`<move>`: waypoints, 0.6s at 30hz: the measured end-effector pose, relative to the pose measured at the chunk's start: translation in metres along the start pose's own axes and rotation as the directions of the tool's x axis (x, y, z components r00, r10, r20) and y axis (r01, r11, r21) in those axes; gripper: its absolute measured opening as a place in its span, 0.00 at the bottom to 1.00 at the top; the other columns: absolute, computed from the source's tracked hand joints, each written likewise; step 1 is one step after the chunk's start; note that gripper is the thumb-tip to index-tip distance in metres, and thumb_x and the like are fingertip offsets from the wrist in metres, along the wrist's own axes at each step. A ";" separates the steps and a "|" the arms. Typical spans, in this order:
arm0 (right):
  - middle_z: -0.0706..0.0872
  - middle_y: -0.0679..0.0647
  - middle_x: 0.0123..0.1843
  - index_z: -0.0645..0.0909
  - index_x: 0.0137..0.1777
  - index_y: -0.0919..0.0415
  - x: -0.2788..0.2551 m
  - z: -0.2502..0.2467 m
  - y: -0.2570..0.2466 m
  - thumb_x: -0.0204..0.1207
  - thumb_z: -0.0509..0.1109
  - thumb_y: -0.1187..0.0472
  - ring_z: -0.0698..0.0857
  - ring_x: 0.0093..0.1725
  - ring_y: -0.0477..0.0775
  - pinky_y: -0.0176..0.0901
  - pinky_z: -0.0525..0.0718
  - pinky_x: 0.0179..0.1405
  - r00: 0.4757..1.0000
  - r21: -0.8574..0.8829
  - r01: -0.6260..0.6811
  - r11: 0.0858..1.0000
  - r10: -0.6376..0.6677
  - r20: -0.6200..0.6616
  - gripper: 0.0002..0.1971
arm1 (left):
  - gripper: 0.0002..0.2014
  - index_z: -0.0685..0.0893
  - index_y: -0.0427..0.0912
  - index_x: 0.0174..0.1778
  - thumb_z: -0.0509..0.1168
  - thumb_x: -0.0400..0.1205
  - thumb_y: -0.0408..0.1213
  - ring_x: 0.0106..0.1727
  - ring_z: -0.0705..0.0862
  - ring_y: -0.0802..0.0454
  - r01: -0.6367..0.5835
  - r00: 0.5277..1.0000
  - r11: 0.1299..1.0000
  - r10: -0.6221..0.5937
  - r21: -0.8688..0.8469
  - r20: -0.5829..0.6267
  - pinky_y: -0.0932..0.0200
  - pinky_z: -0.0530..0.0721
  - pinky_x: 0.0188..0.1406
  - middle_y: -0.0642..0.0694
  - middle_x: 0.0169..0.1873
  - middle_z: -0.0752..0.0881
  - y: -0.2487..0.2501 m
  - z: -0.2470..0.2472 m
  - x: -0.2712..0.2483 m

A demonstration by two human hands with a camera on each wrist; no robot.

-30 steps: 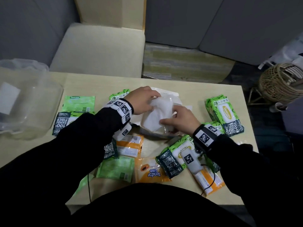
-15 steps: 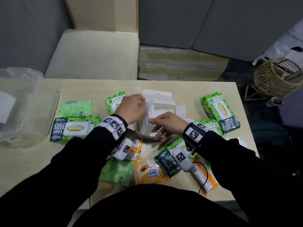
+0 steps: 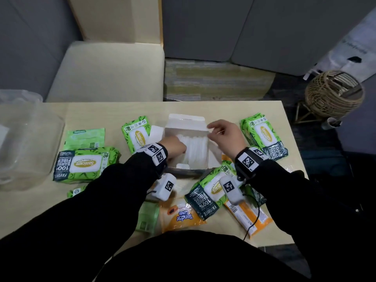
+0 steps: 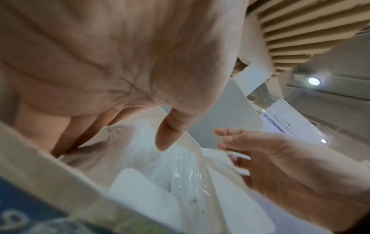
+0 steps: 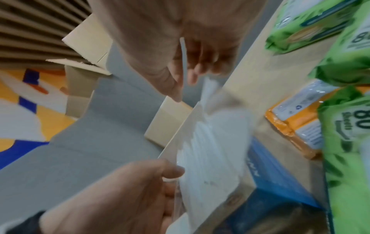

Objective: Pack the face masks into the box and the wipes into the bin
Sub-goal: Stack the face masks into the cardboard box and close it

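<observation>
An open white box (image 3: 184,124) stands mid-table with a plastic-wrapped pack of white face masks (image 3: 196,147) inside it. My left hand (image 3: 175,148) reaches into the box's left side. Its thumb (image 4: 170,131) and fingers (image 5: 168,194) pinch the pack's (image 5: 210,150) edge. At the box's right rear corner, my right hand (image 3: 222,135) pinches a thin white box flap (image 5: 182,63) between thumb and fingers. Wipes packs lie around the box: green ones (image 3: 81,164) (image 3: 136,135) (image 3: 262,135) and orange ones (image 3: 181,214) (image 3: 251,217). A clear bin (image 3: 30,139) sits at the table's left end.
A thin green wipes pack (image 3: 85,137) lies left of the box, and another green pack (image 3: 211,189) lies under my right wrist. A cream chair (image 3: 105,72) stands beyond the far table edge. A wicker basket (image 3: 333,94) is on the floor to the right.
Both hands held the mask pack over the box and lowered it in. The right hand has let go of the pack and moved to the box's right flap.
</observation>
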State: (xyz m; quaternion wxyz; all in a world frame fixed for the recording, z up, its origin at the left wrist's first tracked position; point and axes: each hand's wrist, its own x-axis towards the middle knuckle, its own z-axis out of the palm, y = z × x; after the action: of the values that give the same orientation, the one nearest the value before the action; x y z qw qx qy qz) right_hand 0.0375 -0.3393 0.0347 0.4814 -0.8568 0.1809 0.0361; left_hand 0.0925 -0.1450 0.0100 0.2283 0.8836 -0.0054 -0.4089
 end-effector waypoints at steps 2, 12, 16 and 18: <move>0.84 0.50 0.57 0.82 0.69 0.51 -0.001 -0.006 0.008 0.72 0.82 0.61 0.85 0.51 0.52 0.58 0.88 0.55 0.996 0.008 -0.083 0.997 0.083 -0.042 0.25 | 0.21 0.80 0.31 0.73 0.64 0.90 0.43 0.64 0.84 0.36 0.030 0.999 0.995 -0.028 -0.094 0.023 0.52 0.82 0.58 0.35 0.66 0.84 0.004 0.004 0.002; 0.92 0.58 0.61 0.84 0.68 0.56 -0.007 0.010 0.030 0.81 0.72 0.67 0.91 0.60 0.60 0.58 0.90 0.62 0.916 0.321 -0.368 0.873 0.281 0.287 0.17 | 0.04 0.76 0.32 0.52 0.65 0.84 0.27 0.41 0.83 0.35 0.245 0.963 0.766 -0.120 -0.594 0.241 0.48 0.85 0.34 0.33 0.45 0.79 -0.004 0.005 0.000; 0.92 0.58 0.61 0.83 0.70 0.59 -0.005 0.011 0.033 0.83 0.71 0.67 0.91 0.59 0.61 0.59 0.89 0.62 0.917 0.323 -0.372 0.870 0.288 0.277 0.16 | 0.11 0.75 0.33 0.51 0.67 0.76 0.30 0.43 0.81 0.37 0.241 0.967 0.757 -0.129 -0.607 0.221 0.47 0.84 0.47 0.35 0.46 0.77 -0.002 0.007 -0.002; 0.92 0.57 0.60 0.83 0.69 0.58 -0.006 0.010 0.035 0.83 0.71 0.67 0.90 0.59 0.61 0.56 0.90 0.59 0.921 0.310 -0.357 0.881 0.278 0.272 0.16 | 0.28 0.78 0.37 0.64 0.71 0.68 0.41 0.54 0.82 0.33 0.242 0.961 0.748 -0.095 -0.618 0.261 0.41 0.86 0.55 0.34 0.56 0.80 -0.002 0.009 0.000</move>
State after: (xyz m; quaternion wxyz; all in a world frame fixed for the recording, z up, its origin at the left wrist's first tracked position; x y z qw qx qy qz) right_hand 0.0210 -0.3452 0.0025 0.6320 -0.7051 0.2690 0.1760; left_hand 0.0853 -0.1472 0.0042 0.4776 0.6990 0.1912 -0.4966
